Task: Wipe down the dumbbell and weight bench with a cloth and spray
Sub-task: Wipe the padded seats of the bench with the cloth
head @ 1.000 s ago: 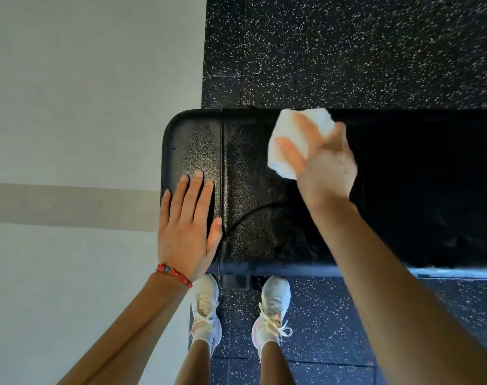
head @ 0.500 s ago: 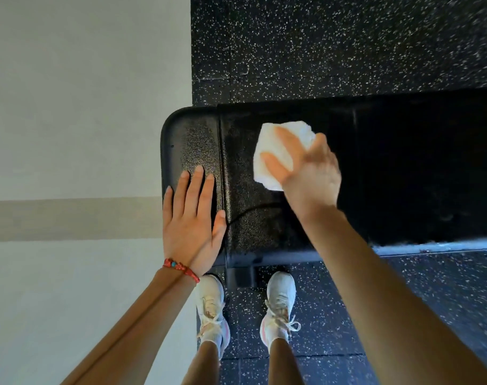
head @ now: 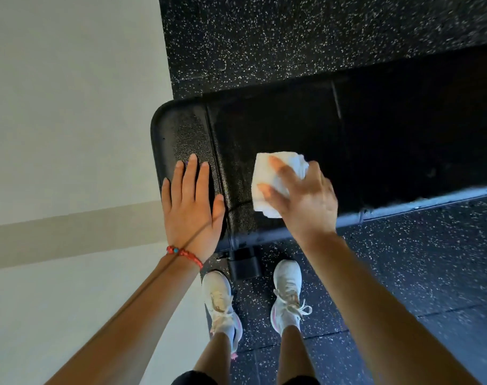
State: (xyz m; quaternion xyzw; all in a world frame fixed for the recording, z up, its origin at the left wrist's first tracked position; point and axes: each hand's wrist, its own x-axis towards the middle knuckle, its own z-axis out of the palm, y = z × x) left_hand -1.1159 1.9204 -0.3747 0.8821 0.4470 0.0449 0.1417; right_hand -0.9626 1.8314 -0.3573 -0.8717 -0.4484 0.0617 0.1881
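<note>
At frame centre, the right hand (head: 306, 201) presses the soft, light cloth (head: 267, 184) flat under spread fingers (head: 275, 165) on the bench tabletop (head: 278, 126). The left hand (head: 191, 201) rests open, bracing. Grip the cloth by bunching it.

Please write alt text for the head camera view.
A right hand presses a white cloth on a black bench, while the left hand lies flat on the bench's end. White shoes stand on speckled floor below.

Pebbled, faintly glossy black bench pad (head: 278, 129); soft white cloth (head: 267, 179); speckled rubber floor (head: 292, 37).
</note>
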